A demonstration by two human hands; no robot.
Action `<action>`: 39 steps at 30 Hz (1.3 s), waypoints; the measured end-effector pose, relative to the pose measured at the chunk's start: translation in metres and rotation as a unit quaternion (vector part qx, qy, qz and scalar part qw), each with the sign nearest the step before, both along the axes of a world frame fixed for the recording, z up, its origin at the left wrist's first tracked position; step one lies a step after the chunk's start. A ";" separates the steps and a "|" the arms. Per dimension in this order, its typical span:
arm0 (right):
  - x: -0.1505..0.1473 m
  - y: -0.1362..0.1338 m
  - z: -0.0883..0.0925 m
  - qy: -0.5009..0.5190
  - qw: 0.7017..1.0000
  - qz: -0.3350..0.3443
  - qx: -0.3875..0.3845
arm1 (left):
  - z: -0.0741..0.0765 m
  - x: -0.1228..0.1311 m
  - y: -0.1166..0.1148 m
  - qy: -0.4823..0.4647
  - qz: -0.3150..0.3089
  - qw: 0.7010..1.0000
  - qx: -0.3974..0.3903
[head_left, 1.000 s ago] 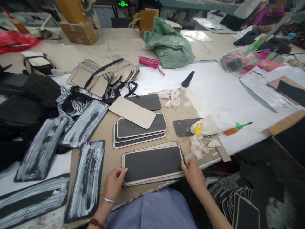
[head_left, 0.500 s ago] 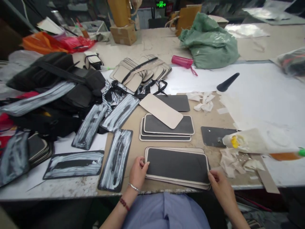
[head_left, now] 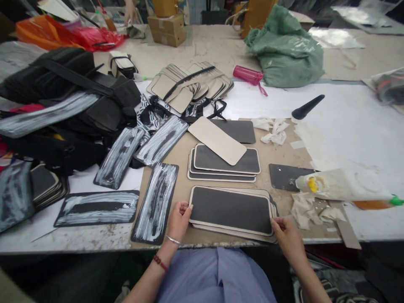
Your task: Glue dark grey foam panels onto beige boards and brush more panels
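A dark rectangular panel with a pale beige border (head_left: 230,210) lies over a small stack of similar panels in front of me. My left hand (head_left: 179,219) pinches its left end, and my right hand (head_left: 282,231) pinches its lower right corner. The beige and dark edges of the panels underneath show along the right and bottom. Just beyond is a second stack of dark panels (head_left: 225,159), with a plain beige panel (head_left: 217,140) lying slantwise on it. Left of my left hand lies a black panel smeared with white streaks (head_left: 155,202).
More white-streaked panels (head_left: 96,207) and a heap of black bags (head_left: 63,92) fill the left. At right sit a translucent bottle with a yellow tip (head_left: 341,184) and crumpled scraps (head_left: 304,210). Behind are fanned beige panels (head_left: 176,82), a pink pouch (head_left: 248,75) and a green sack (head_left: 287,50).
The top panel has shifted slightly left over the stack, both hands moving with it. More of the panels beneath shows at the right. The camera view has tilted a little downward.
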State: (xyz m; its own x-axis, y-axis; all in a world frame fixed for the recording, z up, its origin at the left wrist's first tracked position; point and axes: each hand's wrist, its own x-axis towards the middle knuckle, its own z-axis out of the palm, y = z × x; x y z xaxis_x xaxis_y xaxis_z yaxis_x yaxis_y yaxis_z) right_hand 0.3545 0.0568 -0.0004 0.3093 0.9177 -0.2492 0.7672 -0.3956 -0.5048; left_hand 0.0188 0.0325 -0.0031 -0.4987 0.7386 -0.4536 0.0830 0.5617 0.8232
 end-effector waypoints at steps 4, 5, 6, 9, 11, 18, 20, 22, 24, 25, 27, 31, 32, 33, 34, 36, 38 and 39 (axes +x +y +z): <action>-0.007 0.000 -0.002 0.023 0.999 -0.005 -0.039 | -0.008 -0.002 -0.003 -0.019 -0.006 1.000 -0.012; -0.008 0.000 -0.003 0.023 0.999 -0.008 -0.037 | -0.010 -0.003 -0.004 -0.019 -0.007 1.000 -0.012; -0.010 0.000 -0.004 0.022 0.999 -0.010 -0.035 | -0.012 -0.003 -0.004 -0.020 -0.008 1.000 -0.012; -0.011 0.000 -0.008 0.023 0.999 -0.012 -0.031 | -0.015 -0.003 -0.005 -0.020 -0.011 1.000 -0.016; -0.010 0.000 -0.010 0.027 0.999 -0.015 -0.032 | -0.016 -0.004 -0.005 -0.019 -0.014 1.000 -0.015; -0.011 -0.001 -0.010 0.010 0.999 -0.009 -0.031 | -0.012 -0.004 -0.005 0.002 -0.025 1.000 -0.002; -0.012 -0.001 -0.009 0.010 0.999 -0.009 -0.030 | -0.010 -0.003 -0.004 0.009 -0.029 1.000 0.002; -0.013 -0.001 -0.009 0.011 0.999 -0.012 -0.027 | -0.009 -0.004 -0.005 0.013 -0.033 0.999 0.004; -0.015 -0.002 -0.007 0.011 1.000 -0.014 -0.018 | -0.009 -0.005 -0.006 0.010 -0.038 0.999 0.004; -0.016 -0.002 -0.006 0.013 1.000 -0.013 -0.010 | -0.009 -0.005 -0.007 0.008 -0.042 0.999 0.004; -0.018 -0.004 -0.003 0.016 1.000 -0.008 0.006 | -0.011 -0.007 -0.010 0.006 -0.048 0.999 0.004; -0.022 -0.005 -0.001 0.013 1.000 0.001 0.022 | -0.019 -0.010 -0.013 -0.021 -0.050 0.999 -0.004; -0.022 -0.005 -0.001 0.012 1.000 0.001 0.023 | -0.020 -0.010 -0.013 -0.029 -0.050 0.998 -0.007; -0.022 -0.005 -0.001 0.011 1.000 0.000 0.024 | -0.020 -0.010 -0.013 -0.034 -0.050 0.998 -0.012; -0.022 -0.006 0.000 0.012 1.000 0.000 0.024 | -0.019 -0.010 -0.012 -0.038 -0.049 0.998 -0.015; -0.020 -0.006 0.001 0.015 1.000 0.002 0.023 | -0.015 -0.009 -0.011 -0.043 -0.041 0.998 -0.019; -0.018 -0.007 0.002 0.017 1.000 0.004 0.020 | -0.009 -0.008 -0.009 -0.048 -0.034 0.998 -0.023; -0.017 -0.008 0.002 0.017 1.000 0.002 0.018 | -0.006 -0.008 -0.009 -0.053 -0.034 0.998 -0.024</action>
State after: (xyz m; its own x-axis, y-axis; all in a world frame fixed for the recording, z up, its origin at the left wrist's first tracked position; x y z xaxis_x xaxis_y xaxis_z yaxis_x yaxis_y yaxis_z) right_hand 0.3374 0.0492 0.0021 0.2968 0.9279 -0.2257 0.7511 -0.3728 -0.5448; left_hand 0.0112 0.0239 -0.0093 -0.3956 0.7449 -0.5373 0.0353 0.5969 0.8016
